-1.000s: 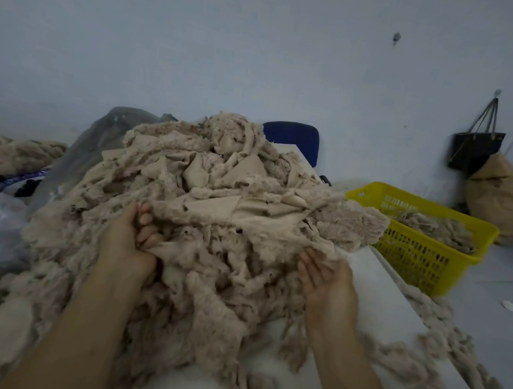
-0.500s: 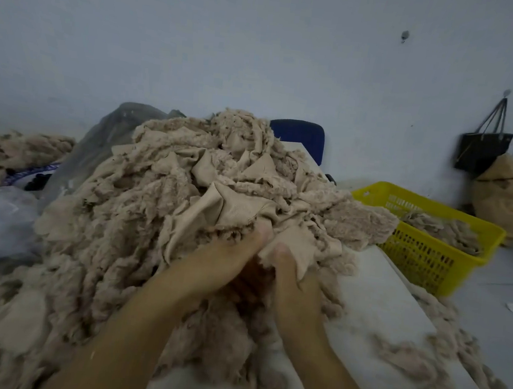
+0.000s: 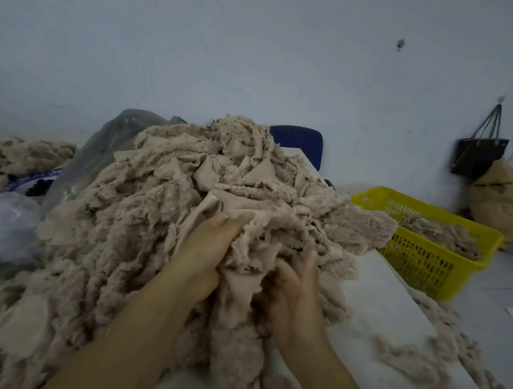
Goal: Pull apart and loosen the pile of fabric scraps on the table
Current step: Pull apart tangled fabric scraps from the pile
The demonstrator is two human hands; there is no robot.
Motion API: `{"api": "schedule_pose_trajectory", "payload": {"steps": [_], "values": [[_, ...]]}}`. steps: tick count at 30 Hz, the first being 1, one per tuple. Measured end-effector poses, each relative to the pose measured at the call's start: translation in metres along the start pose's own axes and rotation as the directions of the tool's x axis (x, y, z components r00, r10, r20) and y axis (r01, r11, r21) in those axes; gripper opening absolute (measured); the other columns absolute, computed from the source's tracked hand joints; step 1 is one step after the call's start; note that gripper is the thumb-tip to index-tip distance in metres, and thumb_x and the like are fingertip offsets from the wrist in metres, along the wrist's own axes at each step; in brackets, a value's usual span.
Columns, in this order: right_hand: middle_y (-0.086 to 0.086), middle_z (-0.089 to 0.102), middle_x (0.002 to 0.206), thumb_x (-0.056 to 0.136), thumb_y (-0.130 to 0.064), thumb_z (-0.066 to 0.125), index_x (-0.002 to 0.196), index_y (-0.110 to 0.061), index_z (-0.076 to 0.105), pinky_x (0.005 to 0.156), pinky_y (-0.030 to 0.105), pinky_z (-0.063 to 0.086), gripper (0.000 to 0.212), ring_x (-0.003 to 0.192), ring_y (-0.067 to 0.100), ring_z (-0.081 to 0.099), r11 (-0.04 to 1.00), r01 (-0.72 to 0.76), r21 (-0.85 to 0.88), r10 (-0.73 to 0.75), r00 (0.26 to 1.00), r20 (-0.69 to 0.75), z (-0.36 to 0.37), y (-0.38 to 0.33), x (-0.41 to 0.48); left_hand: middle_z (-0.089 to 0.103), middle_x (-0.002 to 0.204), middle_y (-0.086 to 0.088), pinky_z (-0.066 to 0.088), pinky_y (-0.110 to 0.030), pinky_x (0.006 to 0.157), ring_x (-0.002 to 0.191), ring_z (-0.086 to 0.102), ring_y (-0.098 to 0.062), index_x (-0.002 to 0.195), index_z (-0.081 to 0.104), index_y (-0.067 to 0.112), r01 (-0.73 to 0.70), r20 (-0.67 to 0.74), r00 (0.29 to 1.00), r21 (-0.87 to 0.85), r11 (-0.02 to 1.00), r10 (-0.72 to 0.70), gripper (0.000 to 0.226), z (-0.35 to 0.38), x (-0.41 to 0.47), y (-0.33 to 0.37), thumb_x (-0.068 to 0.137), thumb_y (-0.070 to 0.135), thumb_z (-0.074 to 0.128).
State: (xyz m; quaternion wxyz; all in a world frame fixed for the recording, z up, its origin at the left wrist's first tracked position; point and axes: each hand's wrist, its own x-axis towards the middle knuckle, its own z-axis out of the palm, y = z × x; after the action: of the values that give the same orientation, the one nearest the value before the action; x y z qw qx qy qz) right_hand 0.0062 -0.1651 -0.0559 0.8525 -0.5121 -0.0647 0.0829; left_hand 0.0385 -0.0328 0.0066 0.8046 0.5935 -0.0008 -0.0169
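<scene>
The pile of scraps [image 3: 150, 230] lies heaped on the table [image 3: 395, 304]. The left hand [image 3: 208, 252] grips a fold at the pile's front, fingertips buried in fabric. The right hand [image 3: 292, 296] (blurred) curls round a flap just beside it, fingertips hidden.

From wide apart a second ago, the two hands have met at the near face of the pile of fabric scraps [image 3: 138, 220]. The left hand [image 3: 208, 252] has since pushed higher, toward 12 o'clock, its fingers [image 3: 227, 223] sunk in cloth. The right hand [image 3: 289, 293] has dropped toward 5 o'clock, motion-blurred, with a loose flap [image 3: 239, 284] now hanging between them.
</scene>
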Motion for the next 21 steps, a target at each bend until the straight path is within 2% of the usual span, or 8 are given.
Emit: {"api": "schedule_pose_trajectory", "payload": {"steps": [1, 3, 5, 7, 10, 13, 16, 21], "values": [[0.009, 0.070, 0.120, 0.090, -0.076, 0.032, 0.118, -0.020, 0.071, 0.098, 0.039, 0.051, 0.074, 0.111, 0.021, 0.066, 0.998, 0.040, -0.039, -0.038, 0.999, 0.034, 0.003, -0.001, -0.001, 0.076, 0.095, -0.011, 0.056, -0.033, 0.074, 0.087, 0.073, -0.025, 0.102, 0.075, 0.013, -0.017, -0.001, 1.000, 0.061, 0.998, 0.017, 0.018, 0.001, -0.002, -0.005, 0.093, 0.024, 0.065], [-0.007, 0.068, 0.122, 0.083, -0.078, 0.042, 0.127, -0.032, 0.063, 0.098, 0.029, 0.051, 0.067, 0.116, 0.011, 0.063, 0.946, 0.126, -0.299, -0.121, 0.992, 0.033, 0.011, 0.003, 0.001, 0.076, 0.092, -0.012, 0.056, -0.033, 0.073, 0.086, 0.072, -0.026, 0.103, 0.074, 0.010, -0.042, -0.006, 0.999, 0.148, 0.988, 0.044, 0.020, 0.003, -0.005, -0.014, 0.093, 0.025, 0.065], [-0.015, 0.068, 0.112, 0.091, -0.061, 0.049, 0.123, -0.033, 0.060, 0.084, 0.013, 0.051, 0.044, 0.104, 0.002, 0.064, 0.798, 0.221, -0.560, -0.249, 0.968, 0.027, 0.014, 0.006, 0.005, 0.075, 0.094, -0.014, 0.059, -0.038, 0.078, 0.088, 0.072, -0.028, 0.103, 0.074, 0.009, -0.020, -0.031, 0.999, 0.170, 0.985, 0.026, 0.022, 0.004, -0.008, -0.018, 0.094, 0.027, 0.064], [-0.006, 0.068, 0.092, 0.100, -0.046, 0.044, 0.101, -0.025, 0.062, 0.068, 0.014, 0.048, 0.027, 0.084, 0.006, 0.064, 0.669, 0.219, -0.710, -0.327, 0.945, -0.016, 0.015, 0.006, 0.005, 0.075, 0.096, -0.016, 0.059, -0.038, 0.079, 0.091, 0.072, -0.027, 0.104, 0.073, 0.007, 0.032, -0.087, 0.996, 0.107, 0.994, -0.023, 0.026, 0.003, -0.010, -0.016, 0.095, 0.029, 0.063], [-0.005, 0.064, 0.077, 0.099, -0.050, 0.039, 0.084, -0.022, 0.060, 0.064, 0.025, 0.044, 0.038, 0.070, 0.005, 0.058, 0.672, 0.179, -0.718, -0.340, 0.936, -0.085, 0.011, 0.008, -0.002, 0.076, 0.086, -0.011, 0.057, -0.024, 0.057, 0.073, 0.074, -0.018, 0.099, 0.073, 0.007, 0.038, -0.153, 0.987, -0.051, 0.998, -0.045, 0.025, 0.001, -0.012, -0.011, 0.098, 0.027, 0.058], [-0.014, 0.061, 0.069, 0.097, -0.056, 0.035, 0.075, -0.028, 0.059, 0.063, 0.025, 0.044, 0.042, 0.065, -0.002, 0.055, 0.751, 0.116, -0.651, -0.305, 0.934, -0.185, 0.010, 0.010, -0.006, 0.077, 0.087, -0.010, 0.059, -0.027, 0.056, 0.074, 0.074, -0.019, 0.099, 0.072, 0.010, 0.070, -0.200, 0.974, -0.183, 0.981, -0.106, 0.025, 0.002, -0.014, -0.010, 0.101, 0.028, 0.053], [-0.015, 0.052, 0.055, 0.092, -0.061, 0.033, 0.060, -0.025, 0.053, 0.053, 0.018, 0.035, 0.052, 0.053, -0.002, 0.047, 0.750, 0.090, -0.655, -0.301, 0.928, -0.218, 0.007, 0.010, -0.007, 0.077, 0.085, -0.008, 0.057, -0.026, 0.054, 0.073, 0.075, -0.019, 0.100, 0.072, 0.012, 0.089, -0.206, 0.969, -0.222, 0.971, -0.136, 0.025, 0.000, -0.013, -0.012, 0.100, 0.030, 0.054], [-0.010, 0.027, 0.041, 0.101, -0.044, 0.041, 0.042, -0.029, 0.035, 0.041, 0.017, 0.023, 0.061, 0.040, 0.004, 0.027, 0.755, 0.091, -0.650, -0.312, 0.921, -0.232, -0.005, 0.007, -0.009, 0.076, 0.089, -0.008, 0.058, -0.029, 0.055, 0.075, 0.075, -0.018, 0.102, 0.071, 0.017, 0.026, -0.162, 0.982, -0.399, 0.917, -0.099, 0.016, -0.012, -0.008, 0.000, 0.099, 0.021, 0.056]]}}
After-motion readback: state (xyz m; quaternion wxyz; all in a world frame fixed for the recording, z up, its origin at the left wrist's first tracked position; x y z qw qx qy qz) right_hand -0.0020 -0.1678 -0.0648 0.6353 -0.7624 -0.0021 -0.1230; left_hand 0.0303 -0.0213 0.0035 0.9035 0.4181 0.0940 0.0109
